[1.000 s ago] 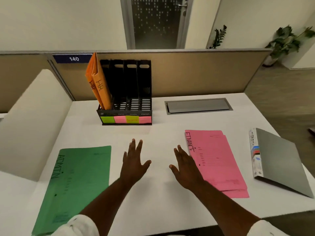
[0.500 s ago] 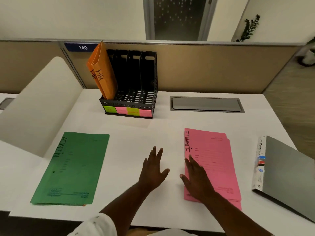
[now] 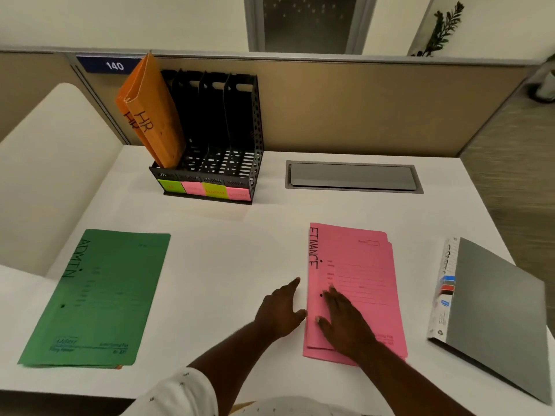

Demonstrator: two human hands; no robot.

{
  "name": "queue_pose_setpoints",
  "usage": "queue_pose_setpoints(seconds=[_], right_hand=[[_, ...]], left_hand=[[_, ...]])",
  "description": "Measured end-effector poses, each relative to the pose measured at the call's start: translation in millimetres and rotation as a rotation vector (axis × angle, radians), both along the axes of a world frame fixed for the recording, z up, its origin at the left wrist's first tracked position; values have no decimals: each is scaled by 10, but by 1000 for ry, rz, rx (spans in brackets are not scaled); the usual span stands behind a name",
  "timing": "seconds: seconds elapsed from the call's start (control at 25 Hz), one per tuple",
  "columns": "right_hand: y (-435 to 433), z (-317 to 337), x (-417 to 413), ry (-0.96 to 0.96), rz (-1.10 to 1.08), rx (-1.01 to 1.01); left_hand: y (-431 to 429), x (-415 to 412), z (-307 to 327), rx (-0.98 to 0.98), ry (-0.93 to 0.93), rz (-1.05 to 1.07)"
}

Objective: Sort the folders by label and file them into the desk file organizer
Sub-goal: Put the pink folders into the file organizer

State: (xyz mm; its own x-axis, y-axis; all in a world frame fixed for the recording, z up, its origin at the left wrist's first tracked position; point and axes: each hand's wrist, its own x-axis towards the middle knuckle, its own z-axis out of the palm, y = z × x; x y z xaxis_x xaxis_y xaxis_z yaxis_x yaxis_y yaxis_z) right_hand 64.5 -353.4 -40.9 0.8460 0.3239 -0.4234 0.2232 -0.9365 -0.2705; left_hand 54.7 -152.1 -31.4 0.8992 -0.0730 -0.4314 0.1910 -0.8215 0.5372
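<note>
Head view: the black file organizer [image 3: 257, 130] stood at the back of the worktop [image 3: 228, 253], with two orange HR folders [image 3: 154, 121] leaning in its leftmost slot. Pink FINANCE folders [image 3: 360, 265] lay nearer, under the right hand [image 3: 342, 322], its grip flat and holding nothing. The left hand [image 3: 280, 310] rested open just beside them. A green ADMIN folder [image 3: 105, 295] lay well to the left, a grey binder [image 3: 495, 319] to the right.

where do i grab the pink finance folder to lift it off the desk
Take the pink FINANCE folder by its left long edge, coming from the left. It lies flat on the desk, so only an edge offers purchase; that edge has bare desk beside it, with the left hand next to it. The right hand rests flat on top.
</note>
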Motion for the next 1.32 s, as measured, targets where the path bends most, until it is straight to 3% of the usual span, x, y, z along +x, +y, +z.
queue_pose_setpoints(seconds=[0.16, 0.4, 0.56, 1.0, 1.32], right_hand=[[-86, -46, 51, 27, 26, 23], [-119, -92, 88, 18, 4, 67], [-143, -59, 96, -18, -28, 122], [-181, 280, -33, -159, -13, 248], [257, 794, 372, -301, 53, 313]], left_hand=[[-249, 84, 6, -124, 135, 33], [-438, 321, 81, -338, 264, 424], [-479, 372, 124, -495, 310, 489], [-518, 274, 425, -665, 257, 654], [-101, 154, 846, -670, 29, 701]])
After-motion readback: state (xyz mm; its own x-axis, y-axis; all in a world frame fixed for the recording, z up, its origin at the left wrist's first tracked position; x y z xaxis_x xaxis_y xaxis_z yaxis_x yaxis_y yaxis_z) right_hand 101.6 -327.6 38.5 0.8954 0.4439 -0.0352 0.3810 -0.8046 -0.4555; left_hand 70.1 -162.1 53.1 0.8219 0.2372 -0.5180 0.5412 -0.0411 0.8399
